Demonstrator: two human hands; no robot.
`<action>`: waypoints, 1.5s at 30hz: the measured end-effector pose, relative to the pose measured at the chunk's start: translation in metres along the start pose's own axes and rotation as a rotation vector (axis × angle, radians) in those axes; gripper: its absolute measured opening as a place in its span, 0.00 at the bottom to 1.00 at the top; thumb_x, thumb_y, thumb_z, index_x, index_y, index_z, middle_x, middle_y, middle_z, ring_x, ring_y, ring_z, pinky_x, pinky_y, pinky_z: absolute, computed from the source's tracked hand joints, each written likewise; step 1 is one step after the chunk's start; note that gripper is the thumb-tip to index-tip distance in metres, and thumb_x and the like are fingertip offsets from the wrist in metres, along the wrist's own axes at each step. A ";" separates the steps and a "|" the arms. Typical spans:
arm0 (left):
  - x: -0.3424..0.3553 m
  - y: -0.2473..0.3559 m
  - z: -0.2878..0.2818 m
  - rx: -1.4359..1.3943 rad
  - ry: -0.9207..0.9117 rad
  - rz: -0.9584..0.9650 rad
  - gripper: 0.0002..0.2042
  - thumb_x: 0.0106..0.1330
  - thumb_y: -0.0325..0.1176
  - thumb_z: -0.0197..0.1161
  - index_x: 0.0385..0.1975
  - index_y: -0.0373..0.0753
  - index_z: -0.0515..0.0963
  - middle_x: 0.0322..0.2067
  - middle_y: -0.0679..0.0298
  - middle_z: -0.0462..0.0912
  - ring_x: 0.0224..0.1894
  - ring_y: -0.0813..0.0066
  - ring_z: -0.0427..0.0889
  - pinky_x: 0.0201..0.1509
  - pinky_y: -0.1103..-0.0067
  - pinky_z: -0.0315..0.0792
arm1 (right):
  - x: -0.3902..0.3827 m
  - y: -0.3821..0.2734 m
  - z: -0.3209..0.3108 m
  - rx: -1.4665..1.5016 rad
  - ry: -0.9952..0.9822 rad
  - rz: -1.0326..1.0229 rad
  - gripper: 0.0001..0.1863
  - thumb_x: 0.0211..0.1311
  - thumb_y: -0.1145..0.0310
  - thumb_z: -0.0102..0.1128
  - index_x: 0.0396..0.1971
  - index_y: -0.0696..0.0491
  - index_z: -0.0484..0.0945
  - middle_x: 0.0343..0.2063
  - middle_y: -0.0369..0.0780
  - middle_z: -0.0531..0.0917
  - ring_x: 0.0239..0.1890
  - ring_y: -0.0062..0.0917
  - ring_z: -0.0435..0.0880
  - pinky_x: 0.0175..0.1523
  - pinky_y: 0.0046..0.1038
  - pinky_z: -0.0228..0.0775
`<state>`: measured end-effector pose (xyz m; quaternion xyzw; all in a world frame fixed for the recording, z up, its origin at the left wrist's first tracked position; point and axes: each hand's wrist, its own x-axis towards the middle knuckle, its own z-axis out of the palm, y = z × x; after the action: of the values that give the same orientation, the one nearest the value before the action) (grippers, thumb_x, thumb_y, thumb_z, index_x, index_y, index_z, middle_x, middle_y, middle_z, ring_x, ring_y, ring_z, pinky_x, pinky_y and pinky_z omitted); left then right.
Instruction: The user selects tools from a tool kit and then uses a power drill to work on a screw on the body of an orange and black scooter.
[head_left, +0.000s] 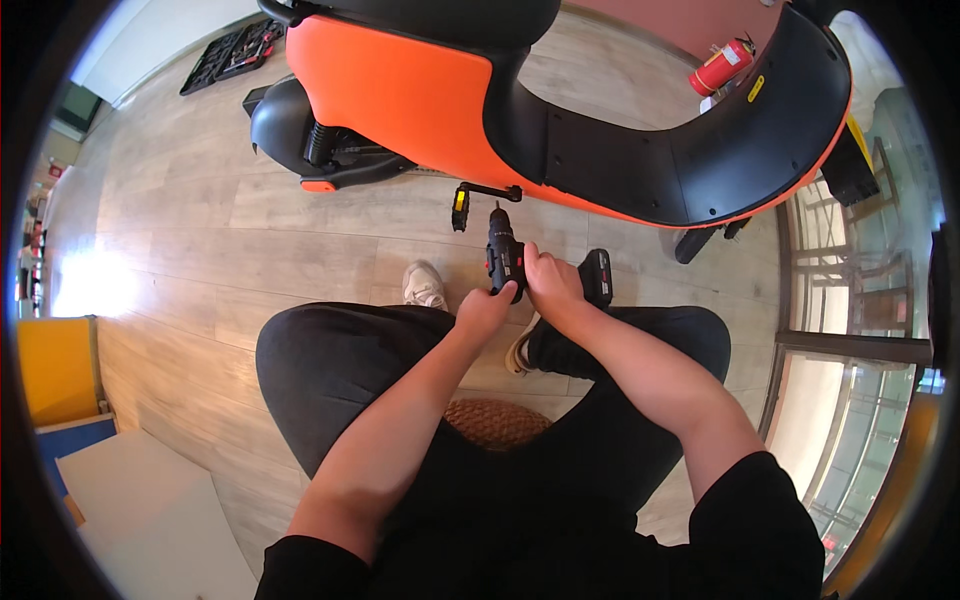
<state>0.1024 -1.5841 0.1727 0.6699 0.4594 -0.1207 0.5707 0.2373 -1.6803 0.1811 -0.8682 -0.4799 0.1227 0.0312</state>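
My right hand is wrapped around the handle of a black cordless drill. Its battery pack sticks out to the right of that hand. My left hand is closed on the rear end of the drill body, thumb on top; some of its fingers are hidden. The bit points away from me, close to the pedal crank of an orange and black scooter. A pedal with yellow reflectors lies just left of the bit tip. Whether the bit touches anything, I cannot tell.
Beyond the scooter's rear wheel, an open black tool case lies on the wooden floor. A red fire extinguisher stands at the far right. A woven seat shows between my legs. Glass panels line the right side.
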 end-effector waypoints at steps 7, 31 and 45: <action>0.010 -0.002 0.017 0.120 0.076 -0.063 0.36 0.70 0.62 0.54 0.42 0.23 0.82 0.43 0.33 0.83 0.52 0.37 0.82 0.57 0.56 0.74 | -0.006 -0.010 0.008 -0.008 0.004 0.134 0.13 0.61 0.74 0.60 0.44 0.58 0.69 0.30 0.49 0.84 0.32 0.44 0.89 0.35 0.41 0.83; 0.031 -0.020 0.022 -0.149 -0.024 -0.020 0.24 0.72 0.52 0.63 0.35 0.31 0.78 0.20 0.66 0.73 0.17 0.74 0.72 0.22 0.74 0.68 | 0.006 -0.002 0.020 -0.010 -0.064 0.226 0.18 0.61 0.74 0.62 0.48 0.56 0.66 0.33 0.49 0.85 0.35 0.45 0.89 0.37 0.42 0.83; 0.013 -0.003 0.021 -0.036 0.213 -0.067 0.28 0.65 0.56 0.67 0.36 0.28 0.82 0.33 0.45 0.86 0.41 0.47 0.87 0.45 0.61 0.77 | 0.001 -0.005 0.047 0.326 0.057 0.215 0.17 0.60 0.77 0.60 0.45 0.60 0.65 0.30 0.53 0.83 0.33 0.52 0.86 0.37 0.48 0.79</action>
<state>0.1149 -1.5960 0.1551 0.6529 0.5415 -0.0597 0.5262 0.2224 -1.6794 0.1362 -0.9009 -0.3573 0.1768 0.1715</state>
